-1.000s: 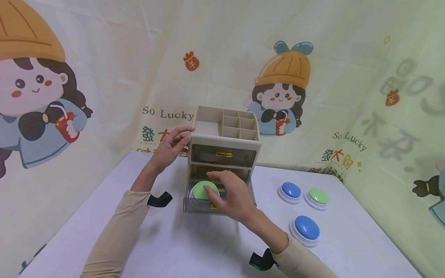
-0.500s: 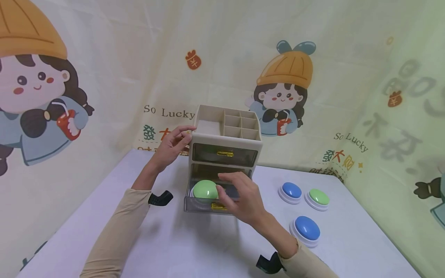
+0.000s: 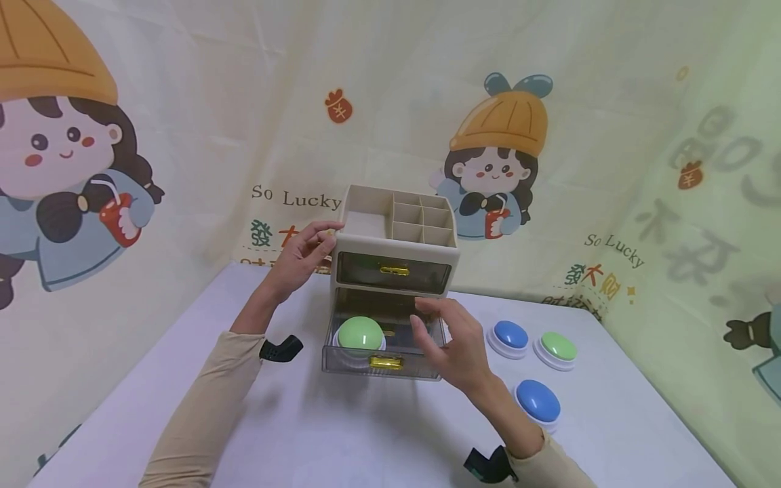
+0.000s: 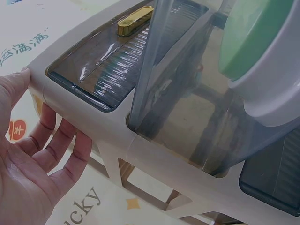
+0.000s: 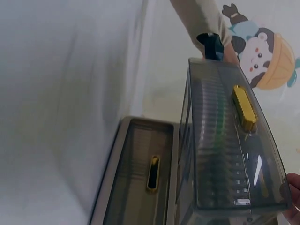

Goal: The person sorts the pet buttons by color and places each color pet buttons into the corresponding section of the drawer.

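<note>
A cream drawer organizer [image 3: 396, 245] stands on the white table with its middle drawer [image 3: 348, 360], smoky and clear, pulled out. Inside that drawer, at its left, lies a round push button [image 3: 361, 332] with a green dome and white base. My left hand [image 3: 295, 261] grips the organizer's upper left side; in the left wrist view its thumb meets one face and the fingers [image 4: 77, 150] bend against another. My right hand [image 3: 454, 339] is over the drawer's right end, thumb and fingers apart, holding nothing. Fingertips [image 5: 294, 190] show beside the drawer's corner in the right wrist view.
To the right on the table sit a small blue button [image 3: 511, 334], a second green button [image 3: 558, 346] and a larger blue button [image 3: 538, 400], partly behind my right wrist. A closed upper drawer [image 3: 366, 271] is above the open one. A printed cloth hangs behind.
My right hand has let go of the green button and moved right, away from it. The button stays in the drawer, its dome now uncovered. My left hand keeps its place.
</note>
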`<state>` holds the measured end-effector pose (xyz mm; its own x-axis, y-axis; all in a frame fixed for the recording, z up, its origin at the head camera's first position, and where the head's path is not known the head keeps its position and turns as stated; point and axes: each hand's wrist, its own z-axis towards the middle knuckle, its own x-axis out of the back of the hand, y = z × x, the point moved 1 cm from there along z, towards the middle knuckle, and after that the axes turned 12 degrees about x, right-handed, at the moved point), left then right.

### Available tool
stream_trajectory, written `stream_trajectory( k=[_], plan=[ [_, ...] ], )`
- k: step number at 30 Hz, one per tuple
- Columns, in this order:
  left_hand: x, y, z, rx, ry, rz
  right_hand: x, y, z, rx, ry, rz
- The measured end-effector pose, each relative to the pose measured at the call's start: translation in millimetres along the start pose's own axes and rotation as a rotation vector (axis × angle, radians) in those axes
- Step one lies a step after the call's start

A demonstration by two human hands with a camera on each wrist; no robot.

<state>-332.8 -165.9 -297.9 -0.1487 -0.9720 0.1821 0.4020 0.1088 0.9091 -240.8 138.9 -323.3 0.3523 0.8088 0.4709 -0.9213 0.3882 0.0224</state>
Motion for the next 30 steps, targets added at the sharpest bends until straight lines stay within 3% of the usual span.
stream_trajectory(
  k=[6, 16, 30],
  plan=[
    [0.6, -1.2, 0.9, 0.000, 0.001, 0.007, 10.8, 13.8, -7.8, -0.036, 0.049, -0.038],
    [1.0, -2.5, 0.7, 0.004, 0.001, 0.000, 27.7, 35.9, -23.0, -0.142, 0.054, -0.118],
    [0.3, -2.0, 0.2, 0.000, 0.002, 0.008, 46.3, 63.9, -43.6, -0.185, 0.098, -0.215]
  ],
)
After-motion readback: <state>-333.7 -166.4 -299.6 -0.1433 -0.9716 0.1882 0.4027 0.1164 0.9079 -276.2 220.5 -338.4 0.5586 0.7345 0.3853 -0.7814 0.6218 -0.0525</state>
